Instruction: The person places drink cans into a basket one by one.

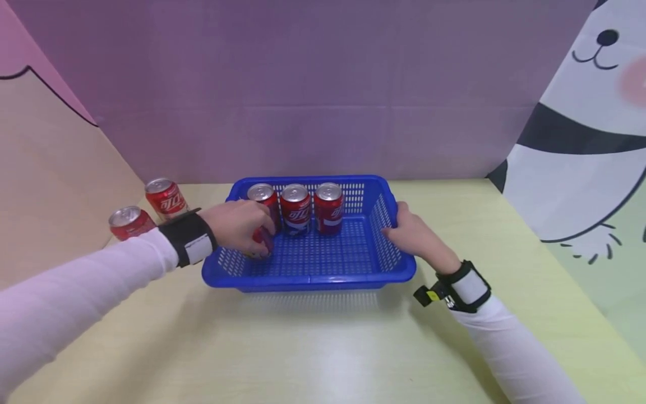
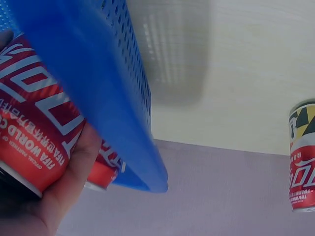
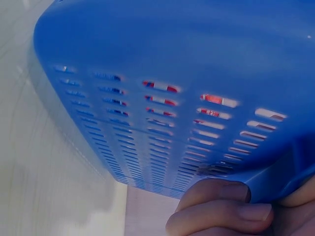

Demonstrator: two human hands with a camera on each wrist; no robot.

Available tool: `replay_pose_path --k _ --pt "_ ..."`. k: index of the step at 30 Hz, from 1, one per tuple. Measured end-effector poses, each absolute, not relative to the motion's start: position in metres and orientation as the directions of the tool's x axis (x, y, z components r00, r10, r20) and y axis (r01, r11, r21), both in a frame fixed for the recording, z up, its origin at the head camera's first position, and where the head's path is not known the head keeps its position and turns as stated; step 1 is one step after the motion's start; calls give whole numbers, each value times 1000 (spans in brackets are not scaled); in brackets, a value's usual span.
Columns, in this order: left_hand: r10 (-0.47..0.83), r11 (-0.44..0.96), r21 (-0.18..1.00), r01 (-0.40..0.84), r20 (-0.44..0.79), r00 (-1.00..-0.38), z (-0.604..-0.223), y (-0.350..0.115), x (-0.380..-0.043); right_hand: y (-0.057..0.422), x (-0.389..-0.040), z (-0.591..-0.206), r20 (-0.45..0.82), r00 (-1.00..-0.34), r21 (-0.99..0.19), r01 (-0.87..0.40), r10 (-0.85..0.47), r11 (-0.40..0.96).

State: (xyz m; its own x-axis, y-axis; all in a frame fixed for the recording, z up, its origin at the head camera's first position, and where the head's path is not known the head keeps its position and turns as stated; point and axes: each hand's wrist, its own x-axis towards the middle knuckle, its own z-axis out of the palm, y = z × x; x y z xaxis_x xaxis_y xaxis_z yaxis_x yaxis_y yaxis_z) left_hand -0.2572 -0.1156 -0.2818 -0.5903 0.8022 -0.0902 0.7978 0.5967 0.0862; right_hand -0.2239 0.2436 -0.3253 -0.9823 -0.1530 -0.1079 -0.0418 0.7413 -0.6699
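My left hand [image 1: 242,224] grips a red soda can [image 1: 263,240] over the left side of a blue plastic basket [image 1: 313,279]. In the left wrist view that soda can [image 2: 34,113] shows large white lettering, with fingers wrapped round it beside the basket's rim [image 2: 93,73]. Three more red cans [image 1: 295,210] stand upright in a row along the basket's back wall. On the right, my right hand [image 1: 416,235] holds the basket's side rim, thumb on the inner side. Its curled fingers [image 3: 221,206] show beneath the rim in the right wrist view, beside the slotted wall [image 3: 162,132].
Two red cans [image 1: 165,197] [image 1: 131,223] stand on the pale wooden table [image 1: 313,348] left of the basket, partly behind my left forearm. A purple panel [image 1: 313,112] rises behind the table's back edge. Printed walls with cartoon figures flank both sides.
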Motion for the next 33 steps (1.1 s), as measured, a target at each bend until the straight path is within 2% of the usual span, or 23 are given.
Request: replay_pose_path --k 10,18,26,33 --pt "792 606 74 792 -144 -593 -287 -106 -261 252 -227 -328 -117 -985 -661 -16 -125 750" --pt "761 648 13 762 -66 -646 -292 -113 -255 246 -229 -327 -138 -980 -648 -18 -141 761" --pt "760 647 -39 761 -49 -649 -295 -110 -253 246 -229 -325 -138 -980 -658 -15 -141 752" --pt "762 646 -24 763 -46 -646 -296 -111 -253 245 -229 -324 -142 -979 -656 -16 -144 754"
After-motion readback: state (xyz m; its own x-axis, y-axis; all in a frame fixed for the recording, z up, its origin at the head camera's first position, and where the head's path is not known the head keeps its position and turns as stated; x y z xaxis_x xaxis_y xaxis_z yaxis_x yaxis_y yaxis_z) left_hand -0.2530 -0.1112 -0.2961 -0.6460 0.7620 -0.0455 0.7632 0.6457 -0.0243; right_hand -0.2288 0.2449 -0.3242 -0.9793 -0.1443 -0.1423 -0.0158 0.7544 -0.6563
